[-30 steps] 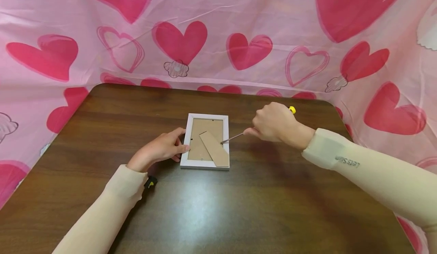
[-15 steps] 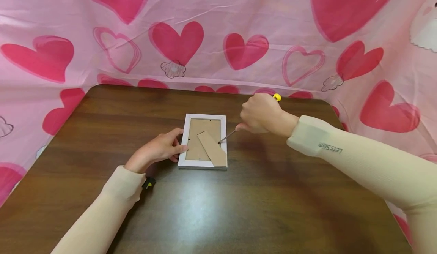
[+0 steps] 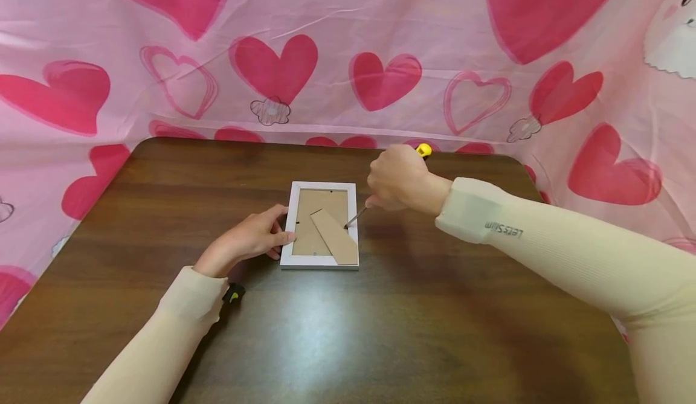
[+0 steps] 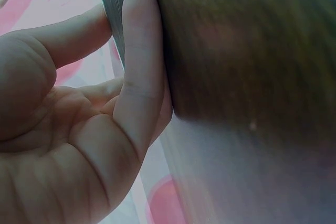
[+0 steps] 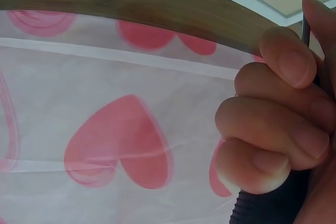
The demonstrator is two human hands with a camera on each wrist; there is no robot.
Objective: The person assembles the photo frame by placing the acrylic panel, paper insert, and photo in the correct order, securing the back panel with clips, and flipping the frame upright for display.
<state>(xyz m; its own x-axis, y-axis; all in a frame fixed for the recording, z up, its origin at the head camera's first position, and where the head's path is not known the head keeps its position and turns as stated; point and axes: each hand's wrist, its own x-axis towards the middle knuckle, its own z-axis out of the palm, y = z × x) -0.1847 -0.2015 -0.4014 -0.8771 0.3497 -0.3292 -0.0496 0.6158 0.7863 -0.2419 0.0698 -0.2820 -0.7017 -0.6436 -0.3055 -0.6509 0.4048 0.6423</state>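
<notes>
A white picture frame [image 3: 287, 259] lies face down on the table, its brown backing board [image 3: 312, 202] and slanted stand leg [image 3: 337, 241] showing. At its left edge my left hand [image 3: 247, 235] holds the frame, thumb over the rim and fingers along the side. My right hand [image 3: 399, 177] grips a screwdriver whose yellow handle end [image 3: 423, 150] sticks out beyond the fist. The screwdriver's thin metal shaft [image 3: 356, 217] slants down to the frame's right inner edge, its tip at a dark tab there. In the right wrist view curled fingers [image 5: 278, 114] cover most of the black handle [image 5: 273, 200].
The brown wooden table [image 3: 435, 319] stretches around the frame, with a rounded back edge. Behind and beside it hangs a pink cloth [image 3: 337, 108] printed with red hearts. A black wrist device [image 3: 234, 294] shows under the left wrist.
My right hand has moved left and up, tilting the screwdriver more steeply while its tip stays at the frame's right inner edge. The left hand keeps its hold. The whole view shifts slightly.
</notes>
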